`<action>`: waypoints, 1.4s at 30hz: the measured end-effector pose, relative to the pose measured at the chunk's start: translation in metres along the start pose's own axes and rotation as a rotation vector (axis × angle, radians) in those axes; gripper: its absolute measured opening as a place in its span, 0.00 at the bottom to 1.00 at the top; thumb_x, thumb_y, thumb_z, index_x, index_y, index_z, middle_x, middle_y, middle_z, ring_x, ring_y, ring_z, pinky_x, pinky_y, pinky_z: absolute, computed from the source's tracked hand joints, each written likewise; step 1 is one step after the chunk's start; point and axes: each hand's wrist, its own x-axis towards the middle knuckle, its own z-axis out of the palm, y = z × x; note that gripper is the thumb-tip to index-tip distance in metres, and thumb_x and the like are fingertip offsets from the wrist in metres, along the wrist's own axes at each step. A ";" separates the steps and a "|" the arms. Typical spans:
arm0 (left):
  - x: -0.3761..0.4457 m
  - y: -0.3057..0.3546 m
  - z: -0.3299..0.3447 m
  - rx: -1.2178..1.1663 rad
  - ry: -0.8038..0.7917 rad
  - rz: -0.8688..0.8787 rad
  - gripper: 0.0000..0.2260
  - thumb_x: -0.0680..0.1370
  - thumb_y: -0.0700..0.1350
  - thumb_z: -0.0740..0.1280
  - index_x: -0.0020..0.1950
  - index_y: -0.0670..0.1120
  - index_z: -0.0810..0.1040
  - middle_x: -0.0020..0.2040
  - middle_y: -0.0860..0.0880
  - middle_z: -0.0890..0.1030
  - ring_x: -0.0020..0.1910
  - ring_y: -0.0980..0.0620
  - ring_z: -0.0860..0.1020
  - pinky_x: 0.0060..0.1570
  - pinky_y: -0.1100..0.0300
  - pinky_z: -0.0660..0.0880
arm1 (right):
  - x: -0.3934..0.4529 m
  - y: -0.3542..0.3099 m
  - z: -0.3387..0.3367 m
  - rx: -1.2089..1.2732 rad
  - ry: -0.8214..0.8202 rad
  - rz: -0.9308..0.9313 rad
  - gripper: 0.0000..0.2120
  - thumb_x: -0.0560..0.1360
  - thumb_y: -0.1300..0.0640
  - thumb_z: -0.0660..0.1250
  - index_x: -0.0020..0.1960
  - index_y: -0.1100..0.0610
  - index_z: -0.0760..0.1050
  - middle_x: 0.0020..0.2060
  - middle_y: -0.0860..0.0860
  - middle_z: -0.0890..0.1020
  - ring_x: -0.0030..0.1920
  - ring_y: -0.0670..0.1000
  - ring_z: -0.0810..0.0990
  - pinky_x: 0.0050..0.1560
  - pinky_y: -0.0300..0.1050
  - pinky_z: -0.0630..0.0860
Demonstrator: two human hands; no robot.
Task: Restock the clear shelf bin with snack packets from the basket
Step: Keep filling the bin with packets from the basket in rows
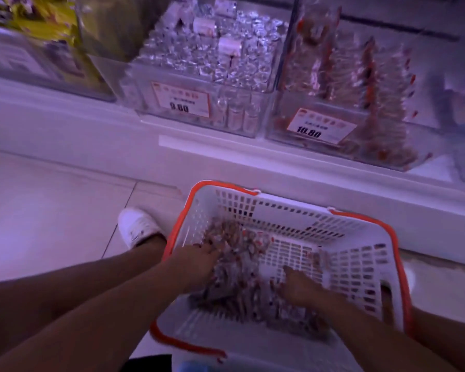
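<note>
Both forearms reach down and forward into a white basket [360, 264] with an orange rim that sits on the pale floor in front of a low shelf. The left hand [196, 264] lies palm down on the heap of snack packets [234, 285], its fingers stretched forward and slightly spread, the tips sunk among the wrappers. The right hand [301, 288] rests on the right side of the same heap, knuckles up, with one finger pointing toward the far wall of the basket; the other fingers seem to curl into the packets, but motion blur makes it impossible to tell whether they pinch any.

The packets are small, clear wrappers with red ends and brownish contents, piled loosely across the left and near part of the basket floor. The right part of the slotted floor is bare.

On the shelf above, a clear bin [333, 108] with a price tag [320, 128] reading 10.80 holds similar red-tipped packets standing on edge. Just to its left is another clear bin [199, 103] of shiny wrapped sweets with a tag reading 9.60.

A white shoe [137, 226] stands on the floor to the left of the basket. The near edge of the basket is cut off by the frame, and the whole view is dim and purple-tinted.
</note>
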 end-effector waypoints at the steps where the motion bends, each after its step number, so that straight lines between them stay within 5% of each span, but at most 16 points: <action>1: 0.009 0.002 0.009 -0.061 -0.017 -0.039 0.33 0.82 0.52 0.59 0.81 0.44 0.47 0.77 0.40 0.62 0.64 0.37 0.74 0.56 0.46 0.73 | 0.014 -0.004 0.004 0.036 0.051 0.042 0.31 0.80 0.50 0.63 0.77 0.62 0.58 0.68 0.60 0.74 0.67 0.59 0.74 0.61 0.39 0.70; 6: 0.070 0.008 0.024 -0.476 0.175 -0.271 0.29 0.82 0.51 0.58 0.80 0.45 0.53 0.78 0.39 0.60 0.64 0.35 0.75 0.60 0.45 0.72 | 0.071 -0.048 0.044 0.281 0.135 -0.036 0.34 0.73 0.47 0.71 0.75 0.55 0.64 0.68 0.60 0.74 0.65 0.60 0.75 0.64 0.52 0.74; 9: 0.100 0.005 0.041 -0.526 0.178 -0.340 0.29 0.82 0.53 0.59 0.81 0.51 0.53 0.81 0.41 0.53 0.68 0.35 0.71 0.67 0.45 0.70 | 0.087 -0.070 0.085 0.068 0.217 -0.044 0.46 0.72 0.36 0.66 0.80 0.55 0.49 0.77 0.62 0.56 0.71 0.66 0.63 0.69 0.57 0.66; 11: 0.109 0.005 0.055 -0.392 0.115 -0.347 0.30 0.81 0.55 0.60 0.81 0.54 0.51 0.81 0.40 0.49 0.70 0.35 0.68 0.69 0.44 0.68 | 0.091 -0.079 0.099 0.018 0.291 0.056 0.49 0.71 0.32 0.64 0.80 0.55 0.46 0.75 0.62 0.58 0.70 0.65 0.63 0.67 0.58 0.66; 15: 0.104 0.009 0.071 -0.225 0.123 -0.316 0.29 0.80 0.47 0.59 0.80 0.53 0.53 0.80 0.38 0.49 0.68 0.35 0.68 0.64 0.44 0.70 | 0.095 -0.081 0.096 0.027 0.380 0.125 0.40 0.70 0.42 0.68 0.75 0.55 0.57 0.68 0.60 0.65 0.67 0.63 0.65 0.65 0.57 0.68; 19: 0.095 0.002 0.080 -0.305 0.170 -0.228 0.27 0.79 0.47 0.61 0.78 0.53 0.58 0.81 0.41 0.47 0.62 0.35 0.75 0.60 0.45 0.74 | 0.099 -0.064 0.079 0.233 0.382 0.025 0.26 0.74 0.51 0.68 0.69 0.55 0.66 0.61 0.58 0.76 0.60 0.62 0.76 0.57 0.53 0.76; 24: 0.089 0.005 0.078 -0.390 0.285 -0.026 0.19 0.77 0.48 0.63 0.68 0.48 0.73 0.69 0.42 0.72 0.51 0.38 0.81 0.45 0.49 0.78 | 0.090 -0.033 0.077 0.210 0.314 -0.070 0.23 0.76 0.47 0.64 0.66 0.58 0.71 0.56 0.60 0.80 0.55 0.62 0.79 0.52 0.51 0.77; 27: 0.089 0.020 0.080 -0.238 0.214 0.072 0.22 0.76 0.51 0.63 0.69 0.49 0.72 0.68 0.44 0.74 0.57 0.40 0.79 0.54 0.50 0.74 | 0.085 -0.029 0.080 0.281 0.301 -0.070 0.19 0.75 0.45 0.63 0.61 0.54 0.74 0.50 0.57 0.83 0.50 0.60 0.81 0.42 0.44 0.74; 29: 0.089 0.024 0.083 -0.208 0.185 0.003 0.23 0.77 0.52 0.61 0.72 0.51 0.69 0.70 0.46 0.73 0.61 0.42 0.77 0.59 0.51 0.72 | 0.090 -0.028 0.070 0.268 0.468 0.037 0.13 0.77 0.48 0.61 0.56 0.55 0.76 0.41 0.57 0.83 0.43 0.61 0.82 0.36 0.45 0.73; 32: 0.097 0.020 0.076 -0.517 0.426 -0.235 0.17 0.78 0.42 0.60 0.66 0.48 0.72 0.58 0.42 0.80 0.47 0.39 0.81 0.45 0.49 0.75 | 0.100 -0.027 0.034 0.307 0.779 0.126 0.11 0.81 0.52 0.58 0.54 0.58 0.74 0.37 0.56 0.78 0.34 0.61 0.79 0.31 0.44 0.67; 35: 0.117 0.010 0.062 -0.775 0.556 -0.421 0.09 0.80 0.41 0.58 0.60 0.46 0.72 0.51 0.39 0.80 0.46 0.37 0.79 0.44 0.47 0.76 | 0.110 -0.043 0.007 0.185 0.774 -0.026 0.12 0.80 0.54 0.59 0.60 0.57 0.74 0.56 0.59 0.77 0.52 0.61 0.78 0.45 0.51 0.77; 38: 0.142 0.001 0.051 -0.896 0.424 -0.556 0.11 0.80 0.44 0.61 0.62 0.44 0.72 0.57 0.38 0.79 0.54 0.35 0.79 0.54 0.44 0.76 | 0.125 -0.068 0.010 0.051 0.473 -0.001 0.22 0.79 0.53 0.61 0.71 0.58 0.66 0.68 0.61 0.69 0.68 0.63 0.68 0.69 0.55 0.67; 42: 0.163 0.000 0.051 -0.882 0.294 -0.583 0.23 0.76 0.54 0.69 0.64 0.40 0.72 0.62 0.37 0.76 0.60 0.37 0.76 0.61 0.48 0.73 | 0.136 -0.087 0.027 0.172 0.374 0.155 0.24 0.77 0.51 0.61 0.70 0.57 0.62 0.68 0.58 0.69 0.71 0.63 0.66 0.72 0.63 0.60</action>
